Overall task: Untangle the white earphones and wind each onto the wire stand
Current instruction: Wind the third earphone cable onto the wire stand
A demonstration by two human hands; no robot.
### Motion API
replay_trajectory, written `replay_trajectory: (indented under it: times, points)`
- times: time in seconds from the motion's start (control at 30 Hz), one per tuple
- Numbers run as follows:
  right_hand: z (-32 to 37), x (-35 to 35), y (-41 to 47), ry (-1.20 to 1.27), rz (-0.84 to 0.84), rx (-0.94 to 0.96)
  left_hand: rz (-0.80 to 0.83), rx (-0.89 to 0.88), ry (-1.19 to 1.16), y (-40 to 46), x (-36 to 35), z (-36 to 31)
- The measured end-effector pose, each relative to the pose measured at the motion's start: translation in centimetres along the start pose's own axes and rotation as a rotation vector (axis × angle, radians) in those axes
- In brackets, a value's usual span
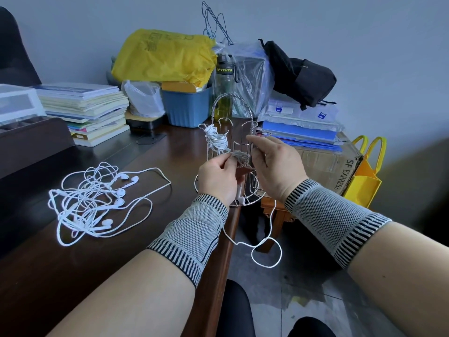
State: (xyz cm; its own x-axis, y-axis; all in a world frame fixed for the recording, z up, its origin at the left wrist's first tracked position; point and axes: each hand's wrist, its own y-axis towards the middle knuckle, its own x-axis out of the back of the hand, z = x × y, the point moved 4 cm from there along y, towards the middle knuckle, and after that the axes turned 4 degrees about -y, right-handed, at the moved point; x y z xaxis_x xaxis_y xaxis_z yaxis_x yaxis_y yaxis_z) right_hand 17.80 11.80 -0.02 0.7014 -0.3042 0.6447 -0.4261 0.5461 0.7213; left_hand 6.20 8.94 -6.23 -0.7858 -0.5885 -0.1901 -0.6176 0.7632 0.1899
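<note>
The chrome wire stand [232, 152] with its looped coil handle sits at the near edge of the dark brown wooden worktop [121, 251]. One bundle of white earphone cord [215, 139] is already wound on an upper left prong of the stand. A second cord [239, 158] is part-wound on a prong between the two hands; its free tail [266, 249] hangs off the worktop edge in a loose loop below the wrists.

The left hand [217, 181] has its fingers curled, pinching the cord at the winding. The right hand [274, 164] is likewise pinched on cord just right of the same prong, thumb and forefinger together.

The tangled heap of remaining white earphones [97, 205] lies on the worktop well to the left, untouched by either hand.

Judgement: the winding of the second earphone is in hand, and the task is under halfway done. The next move calls for drawing up the hanging tail and laying further turns, with the left hand steadying the coil so it does not slip off.
</note>
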Motion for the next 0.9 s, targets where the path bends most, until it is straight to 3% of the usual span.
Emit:
replay_trajectory:
  times: [0.53,0.9]
  points:
    - [-0.4,0.9,0.5,-0.029,0.154,0.043,-0.057,0.040,-0.115,-0.4,0.0,-0.4]
    - [-3.2,-1.4,-1.5,0.212,0.123,-0.312,-0.007,0.116,-0.203,-0.8,-0.5,-0.5]
